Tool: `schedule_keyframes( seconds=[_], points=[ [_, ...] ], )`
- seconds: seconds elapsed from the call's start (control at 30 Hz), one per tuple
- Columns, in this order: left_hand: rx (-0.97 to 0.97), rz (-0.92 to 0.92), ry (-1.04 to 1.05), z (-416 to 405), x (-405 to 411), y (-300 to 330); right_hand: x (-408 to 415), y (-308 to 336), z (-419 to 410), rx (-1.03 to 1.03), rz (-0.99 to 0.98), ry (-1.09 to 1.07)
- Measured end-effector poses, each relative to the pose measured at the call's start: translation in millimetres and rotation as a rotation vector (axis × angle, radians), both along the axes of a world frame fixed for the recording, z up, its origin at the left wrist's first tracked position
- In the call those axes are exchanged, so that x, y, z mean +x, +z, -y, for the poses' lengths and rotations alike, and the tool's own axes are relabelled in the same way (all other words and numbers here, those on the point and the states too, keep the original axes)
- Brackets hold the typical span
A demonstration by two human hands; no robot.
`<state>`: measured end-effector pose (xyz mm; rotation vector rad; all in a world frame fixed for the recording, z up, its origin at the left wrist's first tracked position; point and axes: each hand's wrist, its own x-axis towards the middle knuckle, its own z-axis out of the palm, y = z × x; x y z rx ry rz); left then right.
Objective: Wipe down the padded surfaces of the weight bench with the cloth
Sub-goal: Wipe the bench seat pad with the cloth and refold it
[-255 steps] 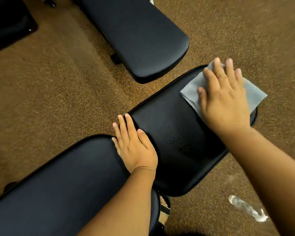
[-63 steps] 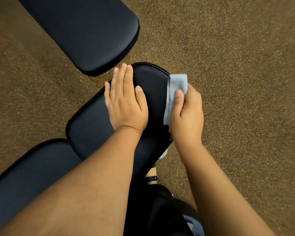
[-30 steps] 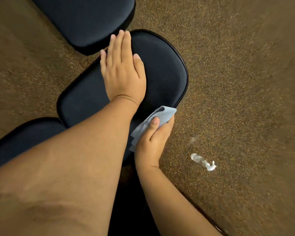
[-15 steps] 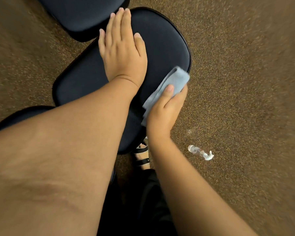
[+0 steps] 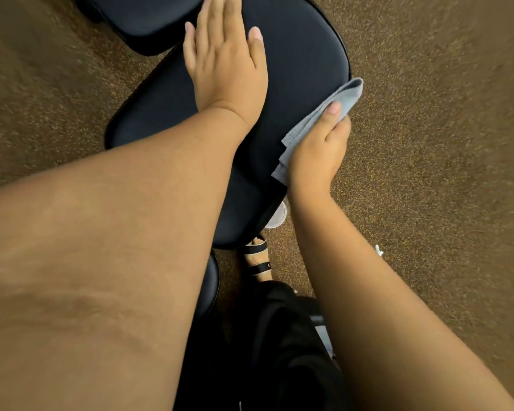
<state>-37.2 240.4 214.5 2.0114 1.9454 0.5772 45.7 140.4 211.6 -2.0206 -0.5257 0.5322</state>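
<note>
Gripping the folded grey cloth [image 5: 324, 120] between thumb and curled fingers, the right hand [image 5: 316, 152] holds it against the right side edge of the black seat pad [image 5: 303, 54]. The left hand [image 5: 226, 60] lies flat on the pad's top, fingers straight and together. A second black pad [image 5: 143, 19] sits beyond, over brown carpet [image 5: 442, 143]. A sandalled foot [image 5: 257, 259] shows beneath.
</note>
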Motion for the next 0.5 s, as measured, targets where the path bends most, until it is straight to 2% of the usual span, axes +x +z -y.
schedule_keyframes(
  seconds=[0.13, 0.33, 0.43, 0.5],
  points=[
    [-0.032, 0.002, -0.014, -3.3, -1.4, 1.2, -32.0, -15.0, 31.4, 0.024, 0.054, 0.035],
    [-0.052, 0.071, -0.064, -4.2, -7.7, 1.0, -95.0, -30.4, 103.9, -0.064, -0.160, 0.086],
    [-0.057, 0.076, -0.084, -3.0, -9.4, 1.9, -90.3, -26.9, 103.6, -0.043, -0.185, 0.093],
    [-0.057, 0.070, -0.094, -3.6, -10.5, 1.4, -72.4, -21.8, 86.5, -0.018, -0.117, 0.086]
  ],
)
